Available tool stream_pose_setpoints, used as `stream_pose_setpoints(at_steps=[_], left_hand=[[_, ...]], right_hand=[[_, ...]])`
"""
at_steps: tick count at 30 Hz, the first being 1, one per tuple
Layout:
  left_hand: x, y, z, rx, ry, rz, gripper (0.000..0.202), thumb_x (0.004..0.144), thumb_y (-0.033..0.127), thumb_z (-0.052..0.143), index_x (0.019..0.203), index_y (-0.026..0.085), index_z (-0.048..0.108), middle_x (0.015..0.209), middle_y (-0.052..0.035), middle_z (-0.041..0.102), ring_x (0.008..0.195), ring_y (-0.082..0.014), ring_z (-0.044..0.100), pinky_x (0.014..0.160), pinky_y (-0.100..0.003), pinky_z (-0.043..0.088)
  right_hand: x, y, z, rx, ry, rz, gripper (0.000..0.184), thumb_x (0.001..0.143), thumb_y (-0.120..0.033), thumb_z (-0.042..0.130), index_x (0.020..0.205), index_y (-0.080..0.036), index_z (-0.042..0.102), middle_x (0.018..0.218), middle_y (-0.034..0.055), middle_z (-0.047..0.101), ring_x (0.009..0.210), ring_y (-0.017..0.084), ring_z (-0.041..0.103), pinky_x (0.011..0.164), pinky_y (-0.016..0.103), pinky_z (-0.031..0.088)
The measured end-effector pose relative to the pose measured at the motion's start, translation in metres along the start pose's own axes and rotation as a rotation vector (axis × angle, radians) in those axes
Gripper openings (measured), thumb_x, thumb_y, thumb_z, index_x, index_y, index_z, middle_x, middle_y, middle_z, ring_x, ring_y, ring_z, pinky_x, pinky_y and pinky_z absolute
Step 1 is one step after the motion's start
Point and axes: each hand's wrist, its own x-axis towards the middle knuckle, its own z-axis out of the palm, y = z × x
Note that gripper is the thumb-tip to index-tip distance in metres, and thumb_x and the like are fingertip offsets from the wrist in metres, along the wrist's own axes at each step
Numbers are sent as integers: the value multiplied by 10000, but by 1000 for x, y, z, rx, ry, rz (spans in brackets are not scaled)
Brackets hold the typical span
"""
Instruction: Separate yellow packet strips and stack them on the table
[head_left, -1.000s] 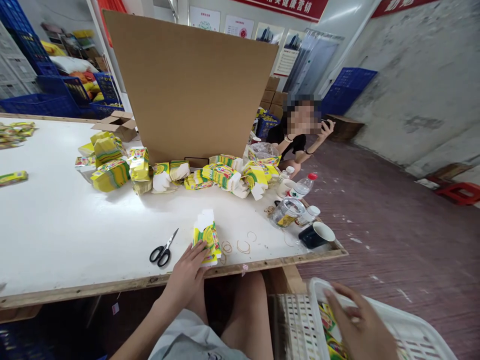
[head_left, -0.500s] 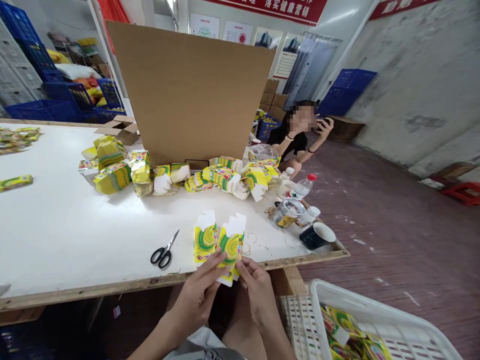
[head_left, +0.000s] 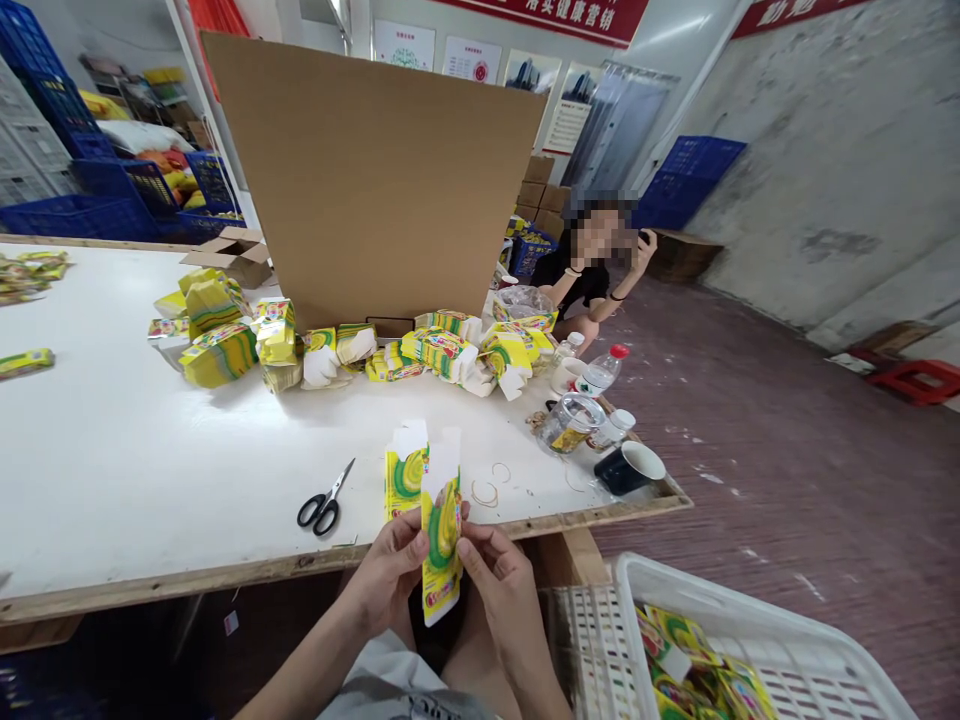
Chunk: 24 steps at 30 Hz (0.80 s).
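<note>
Moved since half a second ago: the held carton is further left, nearer the lap, and looks narrower. Left to right: scissors lie on the table, unmoved. Left hand pinches the carton's left edge. Second carton lies just behind, white flaps pointing away. Held carton spans the table's near edge, long axis nearly straight away from the person, white flaps far end, printed end lapward. Right hand grips its right edge. Basket sits far right.
</note>
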Motion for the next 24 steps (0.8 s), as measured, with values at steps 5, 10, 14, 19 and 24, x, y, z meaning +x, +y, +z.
stream_pose_setpoints(at_steps=[5, 10, 14, 19, 24], left_hand=[[6, -5, 3, 86, 172, 58, 342, 681, 369, 825, 940, 163, 740, 906, -84, 782, 890, -248, 716, 821, -331, 550], [11, -14, -4, 274, 301, 137, 372, 703, 419, 794, 942, 164, 668, 901, -74, 766, 849, -225, 708, 775, -307, 545], [5, -13, -9, 443, 270, 261, 560, 800, 351, 720, 1267, 245, 429, 1022, -75, 732, 900, -206, 698, 786, -296, 532], [-3, 1, -9, 536, 61, 186, 523, 860, 326, 649, 1320, 254, 410, 1092, -95, 703, 930, -224, 677, 799, -305, 518], [-4, 6, -6, 438, -91, 83, 319, 811, 267, 715, 1079, 236, 544, 887, -32, 735, 807, -185, 676, 717, -246, 489]], right_hand=[[-4, 0, 3, -78, 0, 20, 307, 723, -441, 779, 843, -165, 717, 806, 75, 747, 731, 228, 660, 682, 329, 537], [-3, 8, 6, -130, 65, -15, 320, 737, -473, 750, 704, -174, 641, 686, 36, 695, 627, 189, 610, 594, 286, 512], [0, 5, 3, -183, 31, -58, 286, 757, -441, 739, 821, -179, 642, 762, 44, 699, 684, 198, 636, 633, 289, 530], [5, -16, -5, -116, -71, -108, 497, 813, -402, 697, 1254, -225, 549, 1036, 82, 690, 877, 220, 659, 762, 309, 538], [15, -29, -17, -230, -199, -114, 234, 858, -432, 648, 935, -212, 667, 820, 26, 659, 768, 191, 598, 698, 262, 477]])
